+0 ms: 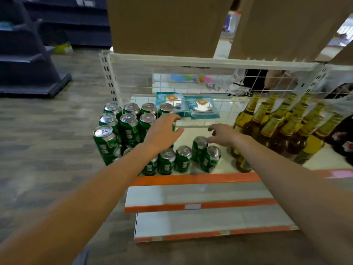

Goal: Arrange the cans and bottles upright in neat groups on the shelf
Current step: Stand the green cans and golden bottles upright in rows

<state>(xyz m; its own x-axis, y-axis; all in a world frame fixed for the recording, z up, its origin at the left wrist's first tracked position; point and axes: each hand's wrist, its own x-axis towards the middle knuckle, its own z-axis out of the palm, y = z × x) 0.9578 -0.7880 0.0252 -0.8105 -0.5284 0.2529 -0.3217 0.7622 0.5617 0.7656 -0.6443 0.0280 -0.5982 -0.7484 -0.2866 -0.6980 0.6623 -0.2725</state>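
Green cans point(129, 127) at centre partly hidden behind left hand point(164, 131)

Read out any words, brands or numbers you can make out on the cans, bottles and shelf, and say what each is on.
None can be read for certain.
Green cans: white characters down the side, too blurred to read.
Bottles: yellow labels, print too small.
Blue packets at the back: lettering blurred.
White tag on the orange shelf edge: blurred.

Single head-worn wide-angle view, looking forward and down, close over shelf point(193, 177)
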